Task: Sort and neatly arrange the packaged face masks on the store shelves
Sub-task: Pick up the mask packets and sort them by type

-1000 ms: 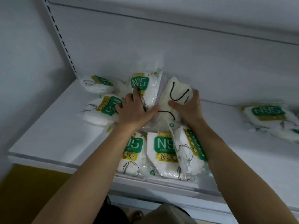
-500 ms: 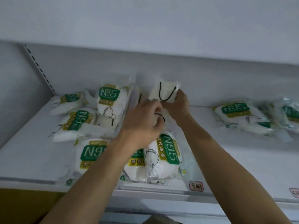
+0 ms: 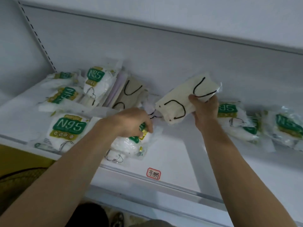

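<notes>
My right hand grips a clear pack of cream masks with black ear loops, lifted above the white shelf and tilted. My left hand pinches the top of a green-and-gold N95 pack lying near the shelf's front. Another cream pack with black loops leans against the back wall. Several N95 packs lie at the left, one upright and one flat at the front.
More N95 packs lie along the shelf at the right. A red-bordered label is stuck on the shelf's front lip. The upper shelf's underside hangs close above. A slotted upright runs up the left.
My right hand has lifted the cream mask pack off the pile and carried it to the right. My left hand dropped from the pile's middle onto the front N95 pack.
</notes>
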Available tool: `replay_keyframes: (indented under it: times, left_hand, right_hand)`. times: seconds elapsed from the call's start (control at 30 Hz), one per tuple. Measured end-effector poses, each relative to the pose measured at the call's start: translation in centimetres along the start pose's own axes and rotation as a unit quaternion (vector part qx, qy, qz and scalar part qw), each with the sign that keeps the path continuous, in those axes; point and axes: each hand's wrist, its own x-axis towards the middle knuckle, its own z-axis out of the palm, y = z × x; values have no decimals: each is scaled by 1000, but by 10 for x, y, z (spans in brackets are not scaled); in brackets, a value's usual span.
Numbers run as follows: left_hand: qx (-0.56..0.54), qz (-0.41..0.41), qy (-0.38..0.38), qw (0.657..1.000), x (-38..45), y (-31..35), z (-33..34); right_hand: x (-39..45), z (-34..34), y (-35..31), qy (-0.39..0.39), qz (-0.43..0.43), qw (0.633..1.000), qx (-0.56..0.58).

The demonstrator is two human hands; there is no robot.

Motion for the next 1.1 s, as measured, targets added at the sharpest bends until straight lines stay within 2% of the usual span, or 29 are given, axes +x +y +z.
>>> replay_keyframes:
  times: [0.07,0.1,0.13,0.2,0.23,0.27,0.3,0.37,0.43,0.47,0.5,0.57,0.6,0.7,0.8,0.93,1.03,1.1]
  left_hand:
    - [40,-31,26,998,1,6,-2]
    - [39,-31,75,996,0,14,-2]
    - [14,-15,163,986,2,24,1]
    - [-109,32,364,925,7,52,13]
    - [-177,39,417,891,11,69,22]
    - [-244,29,430,868,17,84,31]
    - [-314,3,405,859,23,98,39]
    - [-470,-44,270,840,36,120,55]
    - [-624,-37,119,772,44,135,70]
    - [-661,-23,77,746,47,142,78]
    - [-670,-9,65,739,48,150,83]
    - [-610,-21,130,781,54,164,94]
    - [-588,-43,176,789,56,169,98]
    - [-616,-83,260,739,61,179,104]
    - [-602,-112,321,722,63,180,109]
    - [-640,-88,319,694,64,166,115]
    - [-652,-73,309,689,63,163,114]
    - [-646,-75,302,697,60,164,112]
  right_hand:
    - [0,-18,-3,-26,4,1000,3]
    - [-1,-28,-5,-38,1,999,10]
    - [-2,-39,-6,-49,0,999,19]
    - [-6,-63,-11,-69,5,997,33]
    - [-7,-76,-14,-85,9,996,37]
    - [-9,-89,-15,-107,12,993,40]
    - [-10,-102,-16,-132,16,990,48]
    - [-13,-124,-19,-169,37,983,58]
    - [-15,-139,-21,-184,48,980,54]
    - [-15,-144,-23,-185,45,981,50]
    - [-17,-149,-24,-180,38,982,44]
    - [-19,-156,-27,-173,28,984,30]
    - [-20,-160,-28,-170,32,985,23]
    - [-30,-164,-24,-142,58,988,-34]
    - [-46,-156,-3,-97,45,993,-42]
    - [-52,-152,14,-50,47,995,66]
    - [-50,-152,13,-24,40,997,59]
    - [-50,-153,15,-6,33,998,52]
